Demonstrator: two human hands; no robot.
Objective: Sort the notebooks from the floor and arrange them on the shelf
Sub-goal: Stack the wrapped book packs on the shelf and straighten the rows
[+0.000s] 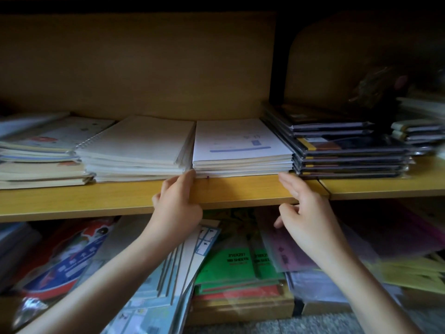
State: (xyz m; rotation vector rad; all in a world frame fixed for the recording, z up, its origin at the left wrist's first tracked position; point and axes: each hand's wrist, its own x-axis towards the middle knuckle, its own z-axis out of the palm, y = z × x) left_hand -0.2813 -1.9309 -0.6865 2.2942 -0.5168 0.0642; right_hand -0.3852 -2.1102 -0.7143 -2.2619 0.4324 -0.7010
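Note:
A stack of white notebooks with a blue stripe on the top cover (240,145) lies on the wooden shelf (96,201), in the middle. My left hand (178,203) touches the stack's front left corner with its fingertips. My right hand (303,210) reaches to the stack's front right corner, fingers fairly straight, holding nothing. To the left lies a stack of plain white spiral notebooks (142,150). A pile of black-covered notebooks (342,145) sits to the right.
Colourful notebooks (41,150) are stacked at the far left of the shelf. More small stacks (419,131) sit far right. Below the shelf lie green paper packs (231,263), slanted notebooks (168,280) and plastic sleeves (409,239).

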